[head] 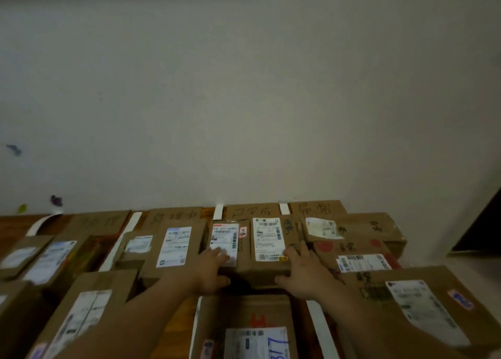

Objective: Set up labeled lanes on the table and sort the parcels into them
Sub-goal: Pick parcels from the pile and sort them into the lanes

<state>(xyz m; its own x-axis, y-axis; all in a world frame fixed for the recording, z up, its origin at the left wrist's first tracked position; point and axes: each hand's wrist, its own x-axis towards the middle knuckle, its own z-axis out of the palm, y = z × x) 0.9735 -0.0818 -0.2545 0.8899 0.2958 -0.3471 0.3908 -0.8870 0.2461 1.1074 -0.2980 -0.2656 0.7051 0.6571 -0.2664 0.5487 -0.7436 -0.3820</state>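
Brown cardboard parcels with white shipping labels lie in lanes on a wooden table (208,211). White tape strips (218,212) divide the lanes. Handwritten cardboard lane signs (252,212) stand along the far edge. In the third lane two parcels sit side by side. My left hand (212,270) holds the near edge of the smaller left parcel (226,235), fingers on top and thumb on its front face. My right hand (301,272) holds the taller right parcel (268,236) the same way.
More parcels fill the left lanes (176,246), the right lane (355,228) and the near edge, including a big box (244,329) below my hands and another (423,307) at the right. A white wall rises behind the table. A dark doorway (485,223) is at the right.
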